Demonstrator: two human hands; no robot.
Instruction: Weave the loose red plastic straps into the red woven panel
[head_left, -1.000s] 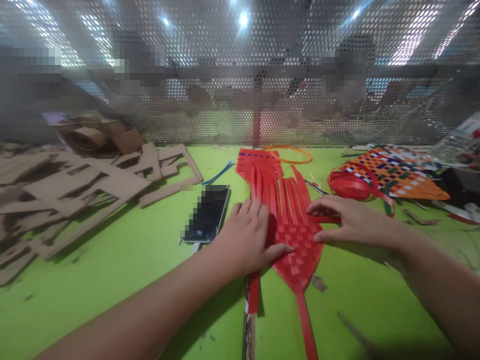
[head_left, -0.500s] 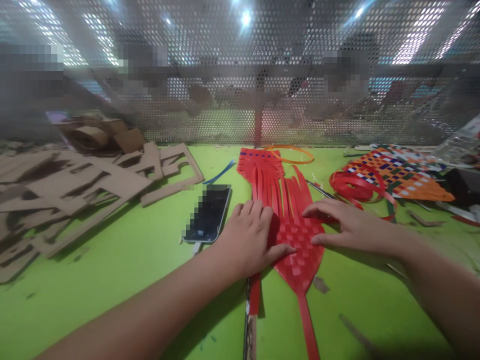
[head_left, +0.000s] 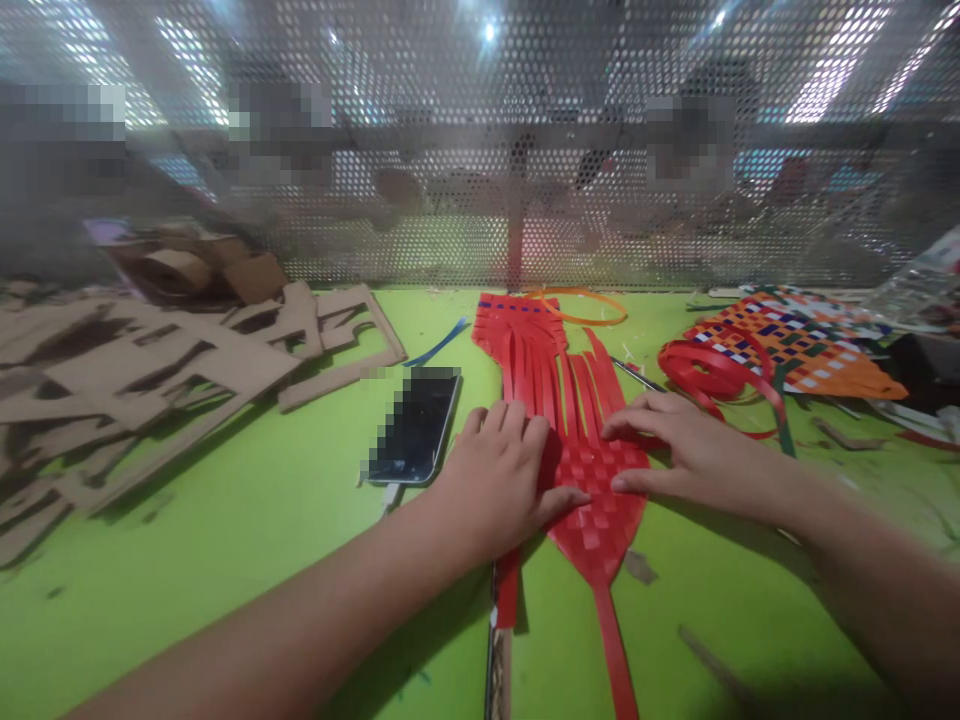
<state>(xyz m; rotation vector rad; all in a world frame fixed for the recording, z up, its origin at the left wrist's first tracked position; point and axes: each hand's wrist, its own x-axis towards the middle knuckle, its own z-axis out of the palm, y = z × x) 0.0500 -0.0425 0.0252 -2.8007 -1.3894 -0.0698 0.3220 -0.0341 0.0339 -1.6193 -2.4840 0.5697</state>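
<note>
Weaving seemed in hand: the left hand (head_left: pixel 496 475) pressed the red weave (head_left: pixel 592 465), the right hand (head_left: pixel 679 440) touched its right side, both with fingers unclenched; even snugging seemed needed next.

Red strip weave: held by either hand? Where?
The left hand lies on the red strip weave, along its left side, no grip showing; the right hand is over its right side, whether pinching cannot be told.
</note>
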